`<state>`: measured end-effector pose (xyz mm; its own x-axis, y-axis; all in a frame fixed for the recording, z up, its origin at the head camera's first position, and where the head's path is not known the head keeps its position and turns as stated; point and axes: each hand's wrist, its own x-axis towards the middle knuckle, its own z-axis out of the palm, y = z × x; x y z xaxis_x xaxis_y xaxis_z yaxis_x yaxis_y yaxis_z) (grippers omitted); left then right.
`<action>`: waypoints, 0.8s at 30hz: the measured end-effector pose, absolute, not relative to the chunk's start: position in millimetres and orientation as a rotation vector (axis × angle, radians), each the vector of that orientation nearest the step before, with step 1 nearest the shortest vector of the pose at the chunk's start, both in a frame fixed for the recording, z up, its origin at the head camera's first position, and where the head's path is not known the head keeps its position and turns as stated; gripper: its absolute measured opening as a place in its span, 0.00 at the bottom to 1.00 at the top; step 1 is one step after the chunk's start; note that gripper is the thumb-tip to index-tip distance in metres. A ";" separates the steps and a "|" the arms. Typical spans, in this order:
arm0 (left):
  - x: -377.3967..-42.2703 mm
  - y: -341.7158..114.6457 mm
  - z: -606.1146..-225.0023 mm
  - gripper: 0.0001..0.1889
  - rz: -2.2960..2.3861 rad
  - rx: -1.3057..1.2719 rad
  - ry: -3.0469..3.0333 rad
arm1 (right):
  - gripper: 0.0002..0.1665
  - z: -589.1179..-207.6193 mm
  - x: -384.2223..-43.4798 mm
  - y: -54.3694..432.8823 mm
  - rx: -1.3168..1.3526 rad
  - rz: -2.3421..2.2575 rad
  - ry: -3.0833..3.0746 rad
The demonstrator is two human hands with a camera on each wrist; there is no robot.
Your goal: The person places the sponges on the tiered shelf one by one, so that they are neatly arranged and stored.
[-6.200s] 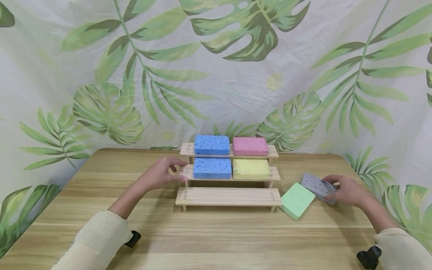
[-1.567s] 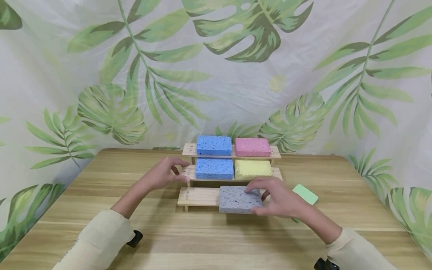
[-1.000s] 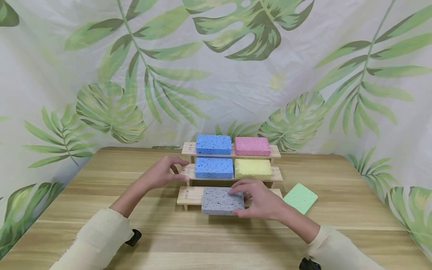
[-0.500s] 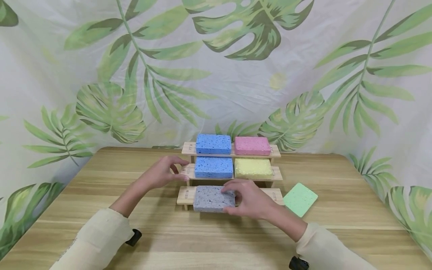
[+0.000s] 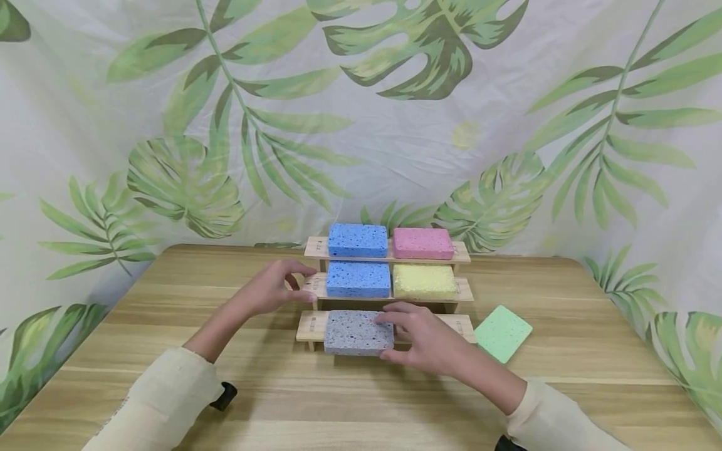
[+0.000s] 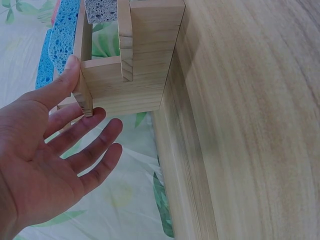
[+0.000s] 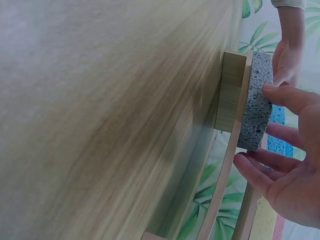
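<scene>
A three-tier wooden rack (image 5: 311, 328) stands on the table. My left hand (image 5: 271, 289) holds the left end of its middle shelf, with thumb and index finger about the board in the left wrist view. On the bottom shelf's left half lies a speckled grey sponge (image 5: 358, 331). Beside its right end is my right hand (image 5: 431, 338), the fingers loosely spread, index finger over the top and thumb at the front edge. Blue sponges (image 5: 358, 280) fill the left places above. At right are a yellow sponge (image 5: 424, 281) and, on top, a pink one.
A light green sponge (image 5: 504, 333) lies on the wooden table (image 5: 271, 401), just right of the rack's bottom shelf. Behind the table hangs a leaf-patterned cloth (image 5: 395, 144). Black wrist cameras sit by both sleeves.
My right hand has brought the grey sponge from the table at right onto the bottom shelf. In the last half second it shifted slightly right and loosened; the left hand kept its hold.
</scene>
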<state>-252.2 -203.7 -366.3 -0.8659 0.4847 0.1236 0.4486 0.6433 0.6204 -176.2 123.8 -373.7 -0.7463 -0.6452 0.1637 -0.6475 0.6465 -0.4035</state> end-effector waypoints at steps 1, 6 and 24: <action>-252.3 -203.7 -366.3 0.27 1.036 0.793 2.795 | 0.30 -373.8 -175.5 124.9 1.114 0.698 -2.844; -252.4 -204.1 -366.3 0.27 1.045 0.785 2.785 | 0.29 -374.0 -172.3 127.7 1.080 0.660 -2.830; -252.1 -203.6 -365.3 0.27 1.051 0.777 2.784 | 0.26 -379.4 -181.6 125.9 1.082 1.014 -2.812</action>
